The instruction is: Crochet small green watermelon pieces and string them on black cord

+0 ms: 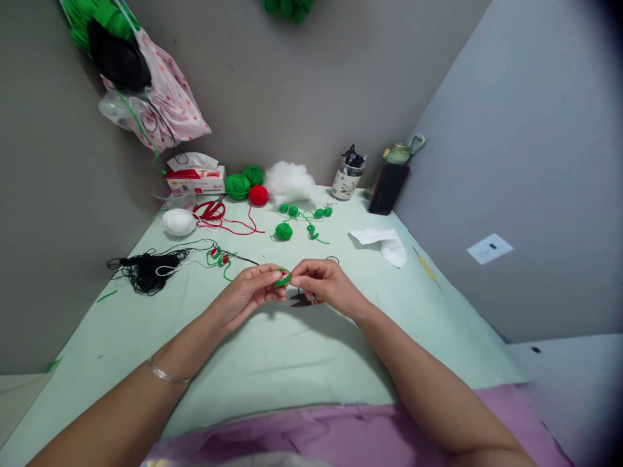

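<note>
Both hands meet over the middle of a pale green table cover [272, 363]. My left hand [248, 295] pinches a small green crocheted piece with red in it [283, 279] between thumb and fingers. My right hand [325, 285] is closed, its fingertips pressed against the same piece from the right. A thin thread or needle may be in those fingers, too small to make out. A dark small item lies under my right hand, mostly hidden.
Behind the hands lie small green crocheted balls [283, 231], green yarn balls [237, 186], a red yarn ball [258, 194], white stuffing [291, 181], a white ball [178, 222], tangled black thread [146, 269], a tissue box [195, 179], a jar [347, 178], a white tissue [384, 243] and a crochet hook [427, 267].
</note>
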The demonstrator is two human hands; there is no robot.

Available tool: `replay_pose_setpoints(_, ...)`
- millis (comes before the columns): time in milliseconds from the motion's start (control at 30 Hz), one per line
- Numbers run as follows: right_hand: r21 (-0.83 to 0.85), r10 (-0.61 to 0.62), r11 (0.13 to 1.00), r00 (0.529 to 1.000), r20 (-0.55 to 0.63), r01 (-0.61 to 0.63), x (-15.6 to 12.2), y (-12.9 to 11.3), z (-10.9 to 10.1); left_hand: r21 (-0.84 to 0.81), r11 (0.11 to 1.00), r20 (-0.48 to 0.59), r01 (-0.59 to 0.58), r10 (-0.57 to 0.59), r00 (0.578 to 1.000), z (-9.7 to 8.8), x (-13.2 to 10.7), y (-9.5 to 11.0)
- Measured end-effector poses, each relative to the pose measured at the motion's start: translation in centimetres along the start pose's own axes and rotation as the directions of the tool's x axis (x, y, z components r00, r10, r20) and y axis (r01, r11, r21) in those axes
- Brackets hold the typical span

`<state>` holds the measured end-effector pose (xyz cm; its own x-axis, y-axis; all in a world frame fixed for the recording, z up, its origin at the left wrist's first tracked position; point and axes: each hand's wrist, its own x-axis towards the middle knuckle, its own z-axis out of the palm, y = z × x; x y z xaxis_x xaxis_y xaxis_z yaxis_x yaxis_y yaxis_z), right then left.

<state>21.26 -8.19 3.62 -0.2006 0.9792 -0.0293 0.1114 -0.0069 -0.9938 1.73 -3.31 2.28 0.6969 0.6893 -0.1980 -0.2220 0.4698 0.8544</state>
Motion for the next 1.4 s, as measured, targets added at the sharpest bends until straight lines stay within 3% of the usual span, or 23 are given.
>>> replay_pose_setpoints(200,-0.06,-0.013,0.998,0.997,-0.078,0.008,0.3,0.5,0.4,-0.049,0.999,-0.064,-0.005,0.002,0.998,0.1,0.0,-0.2)
replay_pose_setpoints(433,-0.14,-0.134,0.982,0.989,-0.056,0.125,0.5,0.5,-0.1,-0.049,0.998,-0.101,-0.026,0.021,0.995,0.2,0.0,0.0)
replay_pose_setpoints(1000,-0.185,-0.011,0.983,1.0,0.014,0.014,-0.5,-1.2,-0.7,0.042,0.995,-0.12,-0.095,0.099,0.988,-0.3,0.1,-0.2)
replay_pose_setpoints(1400,-0.058,-0.041,0.998,0.996,-0.081,0.037,0.2,-0.1,-0.3,-0.023,0.999,-0.087,-0.045,0.042,0.995,-0.3,0.1,-0.2)
